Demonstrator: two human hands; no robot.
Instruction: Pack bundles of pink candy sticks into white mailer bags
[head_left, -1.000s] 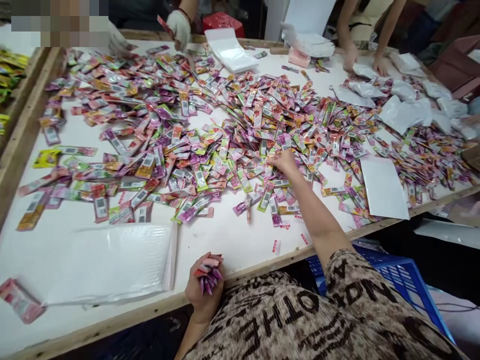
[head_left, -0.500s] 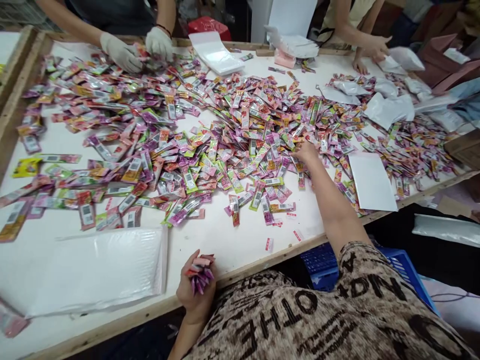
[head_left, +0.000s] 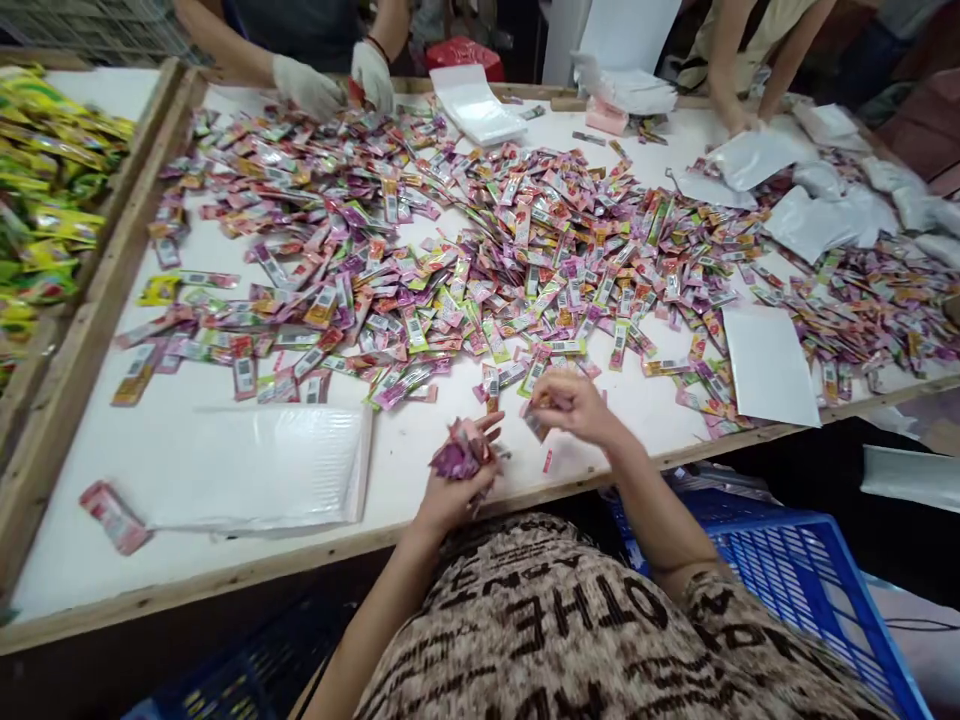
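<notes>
My left hand [head_left: 456, 488] is closed round a bunch of pink and purple sachets [head_left: 459, 452] just above the table's near edge. My right hand [head_left: 571, 405] hovers close beside it, fingers pinched on a single sachet [head_left: 537, 416] drawn from the pile. A wide heap of small coloured sachets [head_left: 480, 250] covers the white table [head_left: 427, 460] beyond both hands.
A stack of white bubble mailers [head_left: 247, 468] lies at the near left, a single white mailer [head_left: 768, 366] at the right. A person's gloved hands [head_left: 330, 85] sort at the far left; another person's hands [head_left: 739, 120] handle white bags [head_left: 814, 215]. A blue crate [head_left: 780, 570] stands below.
My right hand came back from the pile to the near edge with a sachet. My left hand rose with its bunch to meet it.
</notes>
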